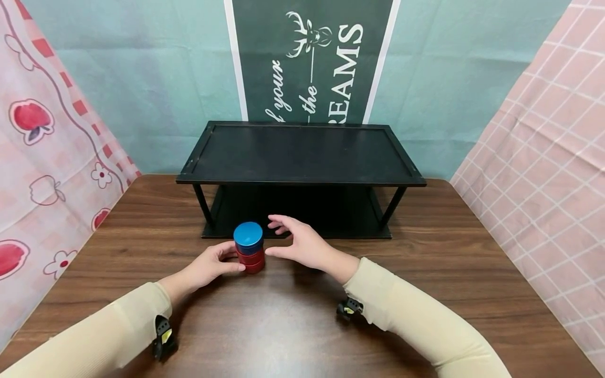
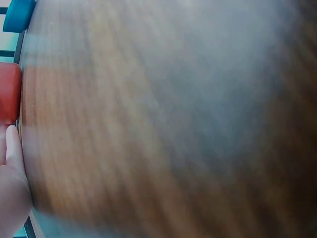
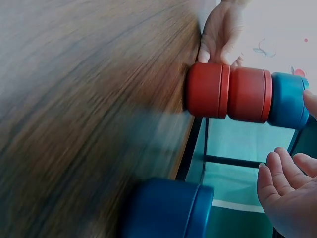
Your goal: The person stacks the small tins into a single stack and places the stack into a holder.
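Observation:
Two red tins with a blue tin [image 1: 248, 234] on top form an upright stack on the wooden table. At its base, my left hand [image 1: 210, 265] holds the bottom red tin [image 3: 205, 91] between thumb and fingers. The middle red tin [image 3: 247, 94] shows above that hand in the right wrist view. To the right of the stack, my right hand [image 1: 302, 244] is spread with nothing in it, its thumb tip beside the tins. A second blue tin [image 3: 166, 210] stands on the table near the right wrist; in the head view the right hand hides it.
A black two-level rack [image 1: 302, 155] stands just behind the hands, its lower shelf close to the stack. The brown table [image 1: 283, 325] stretches toward me. Patterned cloths hang left and right, and a green curtain hangs behind.

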`<state>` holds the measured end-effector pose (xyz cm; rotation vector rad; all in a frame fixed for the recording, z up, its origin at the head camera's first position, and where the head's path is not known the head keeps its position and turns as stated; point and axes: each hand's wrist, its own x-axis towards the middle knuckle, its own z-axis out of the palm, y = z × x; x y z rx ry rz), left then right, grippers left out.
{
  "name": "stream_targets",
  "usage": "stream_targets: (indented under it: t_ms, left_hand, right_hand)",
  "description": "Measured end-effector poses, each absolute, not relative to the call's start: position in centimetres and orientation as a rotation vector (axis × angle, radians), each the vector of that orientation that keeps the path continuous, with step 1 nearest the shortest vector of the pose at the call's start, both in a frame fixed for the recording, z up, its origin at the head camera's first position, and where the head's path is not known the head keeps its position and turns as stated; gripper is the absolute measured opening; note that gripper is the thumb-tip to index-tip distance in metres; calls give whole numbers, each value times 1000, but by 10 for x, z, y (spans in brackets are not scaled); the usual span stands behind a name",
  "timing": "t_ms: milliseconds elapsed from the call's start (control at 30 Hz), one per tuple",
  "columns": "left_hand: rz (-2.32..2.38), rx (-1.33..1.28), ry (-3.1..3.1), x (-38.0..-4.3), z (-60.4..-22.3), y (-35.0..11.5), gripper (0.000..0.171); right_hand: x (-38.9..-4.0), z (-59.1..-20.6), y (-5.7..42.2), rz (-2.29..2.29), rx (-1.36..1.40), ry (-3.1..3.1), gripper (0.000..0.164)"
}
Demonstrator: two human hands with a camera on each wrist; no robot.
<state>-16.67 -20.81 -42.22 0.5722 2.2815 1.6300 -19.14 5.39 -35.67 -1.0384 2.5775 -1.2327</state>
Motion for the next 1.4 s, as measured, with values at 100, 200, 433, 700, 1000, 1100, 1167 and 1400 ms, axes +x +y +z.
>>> stream_targets:
  t_ms: [100, 200, 433, 700, 1000, 1100, 1167, 1400]
  left_hand:
    - [1619, 565, 2297, -166, -422, -208, 50]
    - [1608, 558, 2303, -166, -422, -208, 51]
    - [1613, 557, 2296, -166, -422, -208, 51]
    - [1615, 571, 2289, -166, -422, -209, 50]
    - [1605, 560, 2308, -166, -422, -210, 50]
    - [1609, 547, 2309, -166, -421, -209, 50]
    - [1612, 552, 2303, -166, -421, -209, 50]
    - [1617, 559, 2299, -167, -422, -208, 51]
  right_hand:
    - [-191, -356, 59, -1236, -1023, 2586, 66]
    - [-191, -356, 63, -1251, -1023, 2587, 65]
    - [-192, -357, 77, -1273, -1030, 2587, 64]
    - [-192, -359, 96, -1283, -998, 2603, 64]
    - [-188, -368, 118, -1262, -951, 2664, 63]
    - [-187, -371, 124, -1254, -934, 2663, 62]
    - [-186, -372, 127, -1251, -919, 2667, 62]
    - [-182, -379, 138, -1256, -903, 2655, 63]
